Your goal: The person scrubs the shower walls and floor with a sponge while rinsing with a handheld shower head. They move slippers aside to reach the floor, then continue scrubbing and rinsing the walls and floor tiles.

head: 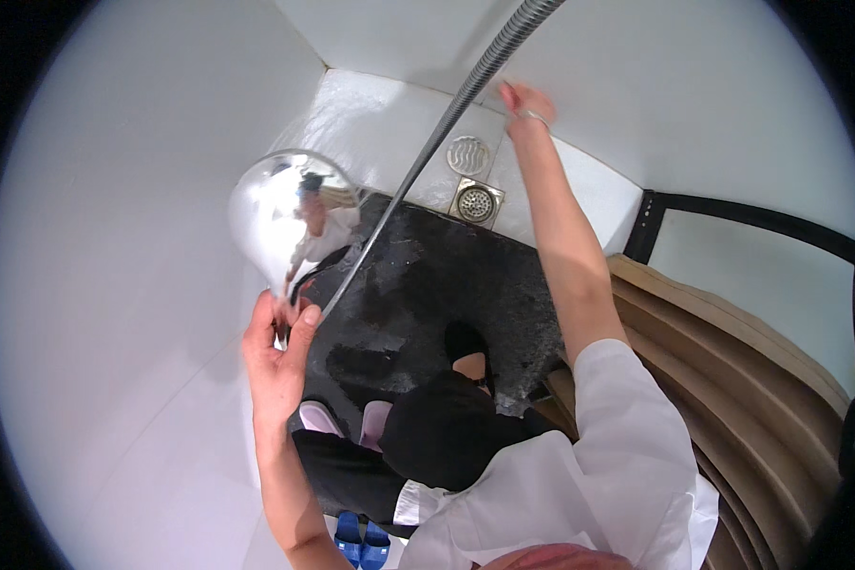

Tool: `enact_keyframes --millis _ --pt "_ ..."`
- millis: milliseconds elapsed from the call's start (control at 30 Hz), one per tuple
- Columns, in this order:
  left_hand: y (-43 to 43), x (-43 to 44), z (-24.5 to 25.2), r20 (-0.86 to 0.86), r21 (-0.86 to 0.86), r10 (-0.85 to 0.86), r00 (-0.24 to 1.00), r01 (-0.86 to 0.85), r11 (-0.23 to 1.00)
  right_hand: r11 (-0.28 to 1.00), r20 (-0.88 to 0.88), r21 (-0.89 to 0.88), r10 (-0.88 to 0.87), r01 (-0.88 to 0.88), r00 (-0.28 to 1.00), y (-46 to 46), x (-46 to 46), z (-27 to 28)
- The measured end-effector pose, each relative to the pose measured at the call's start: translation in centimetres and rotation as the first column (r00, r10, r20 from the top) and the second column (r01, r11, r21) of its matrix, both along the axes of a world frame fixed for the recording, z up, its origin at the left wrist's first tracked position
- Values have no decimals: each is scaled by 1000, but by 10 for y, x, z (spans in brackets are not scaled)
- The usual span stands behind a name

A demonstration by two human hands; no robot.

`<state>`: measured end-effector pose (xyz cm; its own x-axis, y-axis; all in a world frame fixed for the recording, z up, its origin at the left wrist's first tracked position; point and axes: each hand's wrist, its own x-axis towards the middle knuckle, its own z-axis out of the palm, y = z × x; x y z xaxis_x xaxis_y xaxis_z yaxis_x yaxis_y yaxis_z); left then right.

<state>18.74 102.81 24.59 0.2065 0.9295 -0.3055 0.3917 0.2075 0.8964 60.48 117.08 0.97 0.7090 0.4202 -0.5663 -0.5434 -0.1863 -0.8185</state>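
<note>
My left hand holds the narrow neck of a chrome shower head, whose round, mirror-like back faces up. Water streams from its far side onto the white wall and floor edge. A ribbed metal shower hose runs from near that hand up across the view to the top edge. My right hand is stretched out at the far wall, beside the hose, and is blurred; a bracelet circles its wrist. Whether its fingers hold or touch anything cannot be told.
A square metal floor drain and a round wavy cover lie in the white floor strip. The dark floor looks wet. Pink slippers and blue slippers stand below. A brown folded curtain hangs at right beside a black frame.
</note>
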Motion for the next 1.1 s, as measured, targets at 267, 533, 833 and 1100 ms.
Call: enact_keyframes --millis 267,533,833,1100 --pt "6 19 2 -15 75 -117 993 118 990 952 -55 304 41 -22 998 -17 -4 68" --pt "0 66 21 210 170 -411 887 381 909 866 239 500 -127 -10 963 -35 22 109" --pt "17 -20 55 -75 272 -66 995 84 959 872 762 381 -107 -308 639 27 -74 259" --pt "7 -132 97 -320 384 186 929 -52 922 769 557 -639 470 8 -685 54 -77 210"
